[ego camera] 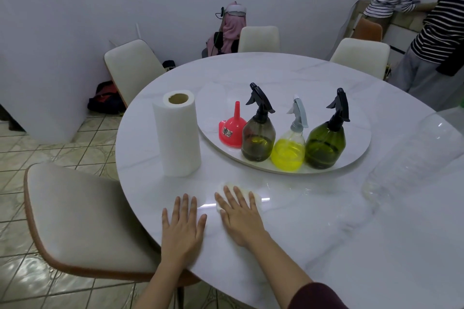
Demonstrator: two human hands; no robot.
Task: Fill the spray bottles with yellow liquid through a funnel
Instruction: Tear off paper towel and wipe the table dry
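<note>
Three spray bottles stand in a row on a turntable (356, 155): a smoky brown one (258, 140), a clear one (288, 154) holding yellow liquid under a grey trigger head, and a green one (325, 147). All three carry their spray heads. A red funnel (232, 128) sits upside down just left of the brown bottle. My left hand (182, 227) lies flat on the table near its front edge. Beside it, my right hand (238, 216) presses flat on a folded paper towel (247, 194).
A paper towel roll (177, 133) stands upright left of the turntable. A large clear plastic bottle (416, 155) lies at the right of the white marble table (326, 233). Chairs ring the table. Two people in striped tops stand at the far right.
</note>
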